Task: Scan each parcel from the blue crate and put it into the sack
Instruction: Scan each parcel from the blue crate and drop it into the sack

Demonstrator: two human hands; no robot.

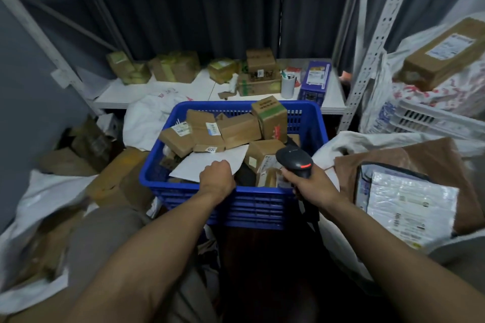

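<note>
While my left hand (216,177) grips a white flat mailer (210,162) in the blue crate (252,207), my right hand (305,185) holds the barcode scanner (294,158).
My left fingers are curled over the mailer's near edge. The mailer lies tilted on top of the brown cardboard parcels (236,128) that fill the crate, and one taller carton (270,118) stands upright at the far side. My right fingers wrap the scanner's handle; its head hangs above the crate's near right corner, a red light glowing on it. The white sack (367,137) lies open just right of the crate, with a brown mailer (409,157) and a clear-wrapped labelled parcel (404,202) in it. Beyond the crate, a white shelf (202,85) carries more taped cartons.
</note>
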